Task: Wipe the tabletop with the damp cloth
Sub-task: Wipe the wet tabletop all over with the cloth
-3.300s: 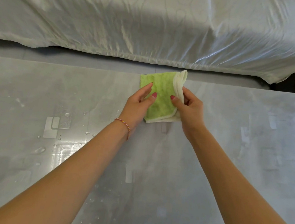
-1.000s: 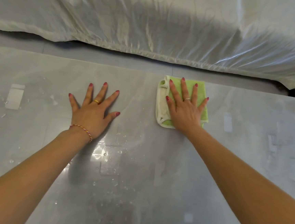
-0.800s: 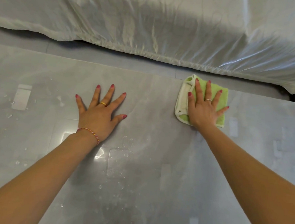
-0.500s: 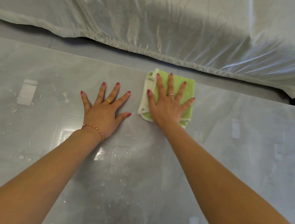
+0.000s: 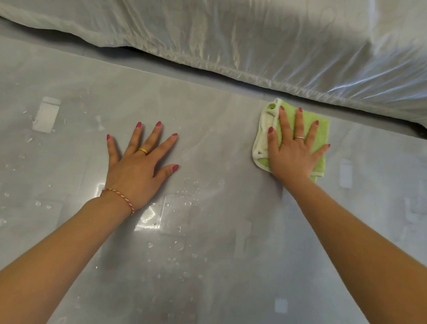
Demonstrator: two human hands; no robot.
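The right hand (image 5: 293, 153) lies flat on a folded green cloth (image 5: 320, 135) with a cream-white edge, in the upper right of the frame, its fingers straight and spread, pressing the cloth down on the grey desk (image 5: 222, 136); the fingers do not curl round it. A thin ring shows on one finger, and the nails are red. The cloth sits close to the far edge of the desk, its white folded border to the left of the hand and green terry showing past the fingertips and to the right. The left hand (image 5: 139, 165) rests palm down on the bare desk in the middle left of the frame, well apart from the cloth, fingers spread and straight, grasping nothing; it wears a gold ring and a braided bracelet (image 5: 120, 198) at the wrist. Water droplets (image 5: 186, 193) bead on the glossy surface just right of and below the left hand, with more scattered towards the left edge. Across the top of the frame a shiny pale sheet (image 5: 244, 30) drapes down behind the desk.
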